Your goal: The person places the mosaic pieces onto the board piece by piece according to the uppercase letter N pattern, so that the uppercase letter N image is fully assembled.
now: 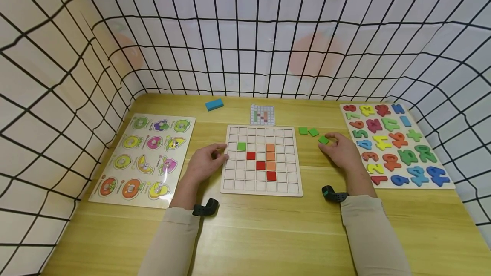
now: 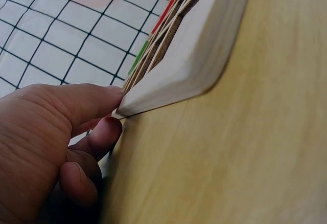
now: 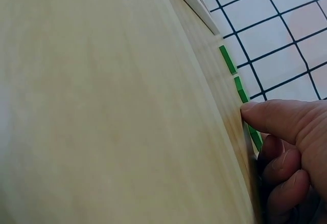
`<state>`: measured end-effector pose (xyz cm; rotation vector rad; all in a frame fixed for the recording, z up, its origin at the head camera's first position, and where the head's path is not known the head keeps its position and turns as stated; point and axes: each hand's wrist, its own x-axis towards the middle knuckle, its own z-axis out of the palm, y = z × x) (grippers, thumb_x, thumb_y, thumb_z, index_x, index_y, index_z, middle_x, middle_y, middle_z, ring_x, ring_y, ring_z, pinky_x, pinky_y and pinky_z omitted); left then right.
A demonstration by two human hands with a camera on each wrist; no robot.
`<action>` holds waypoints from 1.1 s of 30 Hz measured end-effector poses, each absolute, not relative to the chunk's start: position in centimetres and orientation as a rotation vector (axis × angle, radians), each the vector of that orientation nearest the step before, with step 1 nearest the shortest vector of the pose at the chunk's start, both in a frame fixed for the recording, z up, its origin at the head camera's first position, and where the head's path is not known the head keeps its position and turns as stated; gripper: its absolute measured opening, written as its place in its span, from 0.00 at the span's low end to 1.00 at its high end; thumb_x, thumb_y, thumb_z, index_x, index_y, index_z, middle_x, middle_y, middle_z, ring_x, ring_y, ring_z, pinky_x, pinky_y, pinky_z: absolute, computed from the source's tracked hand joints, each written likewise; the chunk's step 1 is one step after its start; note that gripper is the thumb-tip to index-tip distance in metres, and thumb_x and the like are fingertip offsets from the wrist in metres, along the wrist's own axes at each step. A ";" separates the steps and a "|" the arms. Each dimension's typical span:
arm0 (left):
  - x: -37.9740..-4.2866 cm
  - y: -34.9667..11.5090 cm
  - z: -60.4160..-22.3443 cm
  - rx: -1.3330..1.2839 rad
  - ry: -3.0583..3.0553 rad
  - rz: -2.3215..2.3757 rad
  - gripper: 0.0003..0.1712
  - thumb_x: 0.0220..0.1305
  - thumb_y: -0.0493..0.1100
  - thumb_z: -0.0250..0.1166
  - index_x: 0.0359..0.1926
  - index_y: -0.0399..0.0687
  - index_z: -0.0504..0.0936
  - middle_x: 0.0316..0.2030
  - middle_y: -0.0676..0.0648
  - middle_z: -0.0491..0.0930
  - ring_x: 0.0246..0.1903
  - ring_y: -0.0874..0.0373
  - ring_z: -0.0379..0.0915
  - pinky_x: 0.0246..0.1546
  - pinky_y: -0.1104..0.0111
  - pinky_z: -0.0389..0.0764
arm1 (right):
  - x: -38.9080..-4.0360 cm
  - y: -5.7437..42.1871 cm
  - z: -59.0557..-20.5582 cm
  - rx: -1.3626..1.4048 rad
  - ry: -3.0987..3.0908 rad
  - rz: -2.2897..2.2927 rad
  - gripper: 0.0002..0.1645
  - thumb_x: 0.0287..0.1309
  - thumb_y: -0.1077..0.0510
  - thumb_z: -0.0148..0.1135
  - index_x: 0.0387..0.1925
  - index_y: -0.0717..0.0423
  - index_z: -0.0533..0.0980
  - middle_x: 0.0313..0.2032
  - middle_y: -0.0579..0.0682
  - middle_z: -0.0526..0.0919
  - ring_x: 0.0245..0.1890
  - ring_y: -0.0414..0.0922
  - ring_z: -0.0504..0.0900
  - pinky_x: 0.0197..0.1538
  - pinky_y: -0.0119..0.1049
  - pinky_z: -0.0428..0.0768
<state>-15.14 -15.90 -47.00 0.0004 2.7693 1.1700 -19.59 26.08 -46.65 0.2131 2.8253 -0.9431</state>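
A wooden grid board (image 1: 245,187) lies flat in the middle of the table. On it sit a green tile (image 1: 241,146), several orange tiles (image 1: 270,156) in a column and red tiles (image 1: 251,156) along a diagonal. My left hand (image 1: 205,163) holds the board's left edge with thumb and bent fingers; in the left wrist view the thumb tip meets the board's corner. Right of the board, my right hand (image 1: 341,152) pinches a green square tile (image 1: 323,140) between thumb and forefinger, close to the tabletop. Two loose green tiles (image 1: 308,131) lie beside it.
Behind the board are a small pattern card (image 1: 262,115) and a blue block (image 1: 214,104). A fruit puzzle board (image 1: 130,203) lies at left, a number puzzle board (image 1: 414,184) at right. Black wire mesh (image 1: 245,50) encloses the table's back and sides.
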 end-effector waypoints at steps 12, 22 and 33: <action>-15.0 -15.8 -46.8 0.014 2.785 1.152 0.24 0.68 0.51 0.67 0.63 0.55 0.82 0.32 0.50 0.79 0.30 0.57 0.69 0.30 0.67 0.67 | -19.4 26.1 -46.9 0.198 2.862 -0.932 0.30 0.71 0.41 0.58 0.65 0.55 0.72 0.40 0.57 0.78 0.35 0.52 0.76 0.39 0.40 0.70; -15.0 -15.8 -46.9 0.006 2.781 1.147 0.24 0.68 0.52 0.68 0.63 0.55 0.82 0.33 0.50 0.79 0.31 0.56 0.70 0.32 0.67 0.67 | -19.4 26.0 -46.7 0.112 2.870 -0.911 0.28 0.73 0.43 0.56 0.64 0.56 0.72 0.37 0.55 0.78 0.33 0.50 0.75 0.39 0.41 0.71; -15.1 -15.8 -46.8 0.000 2.777 1.150 0.24 0.69 0.52 0.67 0.63 0.55 0.82 0.33 0.50 0.79 0.31 0.56 0.70 0.31 0.67 0.66 | -18.9 23.6 -44.7 0.030 2.887 -0.926 0.27 0.73 0.44 0.57 0.65 0.52 0.72 0.31 0.51 0.74 0.29 0.48 0.71 0.36 0.39 0.69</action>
